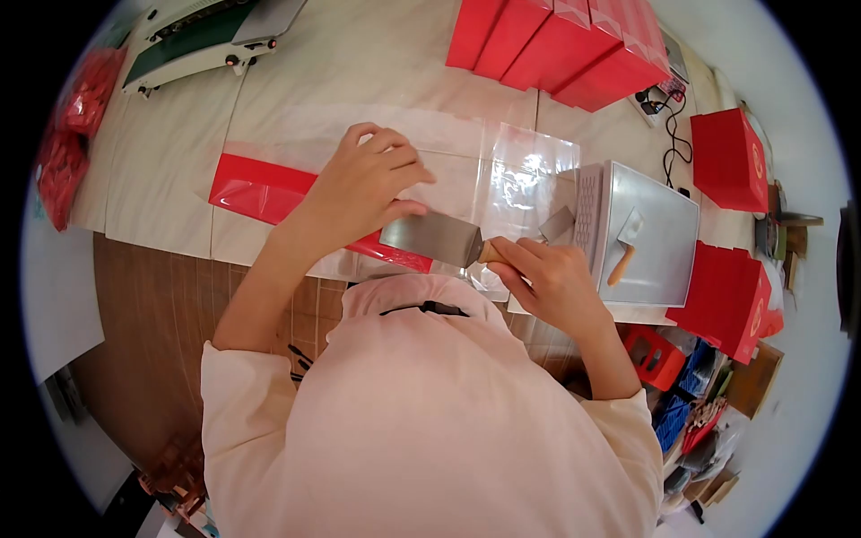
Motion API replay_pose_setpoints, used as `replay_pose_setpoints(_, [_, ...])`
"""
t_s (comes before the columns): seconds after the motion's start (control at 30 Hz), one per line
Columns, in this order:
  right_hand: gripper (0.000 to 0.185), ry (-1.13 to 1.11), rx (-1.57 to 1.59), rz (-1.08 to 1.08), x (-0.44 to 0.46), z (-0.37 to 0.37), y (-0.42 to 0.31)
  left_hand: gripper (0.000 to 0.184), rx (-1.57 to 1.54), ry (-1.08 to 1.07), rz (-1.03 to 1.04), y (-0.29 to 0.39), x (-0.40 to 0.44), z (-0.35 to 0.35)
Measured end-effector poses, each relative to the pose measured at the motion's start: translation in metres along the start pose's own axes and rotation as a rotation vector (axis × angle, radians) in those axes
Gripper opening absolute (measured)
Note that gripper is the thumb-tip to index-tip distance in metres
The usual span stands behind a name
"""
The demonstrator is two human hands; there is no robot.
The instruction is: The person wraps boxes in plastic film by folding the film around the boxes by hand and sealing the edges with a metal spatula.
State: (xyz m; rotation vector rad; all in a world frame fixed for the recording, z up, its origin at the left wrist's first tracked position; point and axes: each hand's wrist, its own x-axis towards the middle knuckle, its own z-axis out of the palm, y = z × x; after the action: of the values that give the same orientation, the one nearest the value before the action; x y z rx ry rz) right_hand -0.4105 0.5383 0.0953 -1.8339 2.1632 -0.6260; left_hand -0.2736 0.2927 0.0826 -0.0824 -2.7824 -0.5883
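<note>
My right hand (550, 280) is closed around the wooden handle of a wide metal scraper (432, 238). The blade points left, over a long red box or strip (269, 186) covered with clear plastic film (529, 166). Above the strip, my left hand (372, 179) has its fingers loosely bent and apart from the thumb. Its thumb tip is close to the blade's upper left corner; I cannot tell whether they touch. A second scraper (625, 247) with a wooden handle lies on the flat metal plate of a box-shaped device (668, 224) to the right.
Red boxes (556, 45) stand in a row at the table's back, and more red boxes (731, 161) are at the right. A green-bedded machine (206, 40) sits at the back left beside red bagged items (85, 94). A black cable (674, 148) lies behind the metal plate.
</note>
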Motion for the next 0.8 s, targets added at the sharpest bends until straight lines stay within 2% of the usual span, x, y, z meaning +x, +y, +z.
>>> replay_pose_setpoints(0.03, [0.022, 0.004, 0.006, -0.002, 0.001, 0.001, 0.001, 0.022, 0.027, -0.075, 0.018, -0.002, 0.0, -0.001])
replay_pose_setpoints(0.17, [0.019, 0.014, 0.016, 0.003, 0.003, 0.0, -0.001, 0.012, 0.026, -0.112, 0.084, 0.002, -0.005, -0.002])
replay_pose_setpoints(0.23, [0.018, 0.024, 0.03, 0.016, 0.002, 0.002, -0.001, 0.007, 0.104, -0.046, 0.211, 0.002, -0.014, 0.004])
replay_pose_setpoints(0.37, [0.009, 0.084, 0.045, 0.03, 0.0, 0.007, 0.0, 0.006, 0.11, -0.021, 0.228, 0.009, -0.02, 0.008])
replay_pose_setpoints(0.5, [0.009, 0.063, 0.046, 0.065, 0.0, 0.001, -0.002, 0.008, 0.097, -0.039, 0.218, 0.006, -0.023, 0.008])
replay_pose_setpoints(0.57, [0.011, 0.07, 0.245, 0.031, -0.001, -0.001, 0.0, 0.011, 0.067, -0.039, 0.208, 0.005, -0.025, 0.001])
replay_pose_setpoints(0.63, [0.012, 0.101, 0.284, 0.1, -0.014, -0.02, 0.0, 0.022, 0.157, 0.012, -0.061, 0.004, -0.032, -0.015])
replay_pose_setpoints(0.67, [0.013, 0.113, 0.319, 0.162, -0.025, -0.034, 0.002, 0.032, 0.131, 0.122, -0.192, 0.001, -0.041, -0.022])
replay_pose_setpoints(0.73, [0.017, 0.161, 0.329, 0.418, -0.057, -0.065, 0.009, 0.046, 0.061, 0.358, -0.391, -0.012, -0.064, -0.039])
replay_pose_setpoints(0.77, [0.019, 0.195, 0.366, 0.63, -0.079, -0.072, 0.023, 0.05, 0.016, 0.483, -0.454, -0.021, -0.077, -0.046])
replay_pose_setpoints(0.8, [0.022, 0.352, 0.33, 0.753, -0.095, -0.076, 0.035, 0.049, -0.002, 0.628, -0.502, -0.03, -0.09, -0.049])
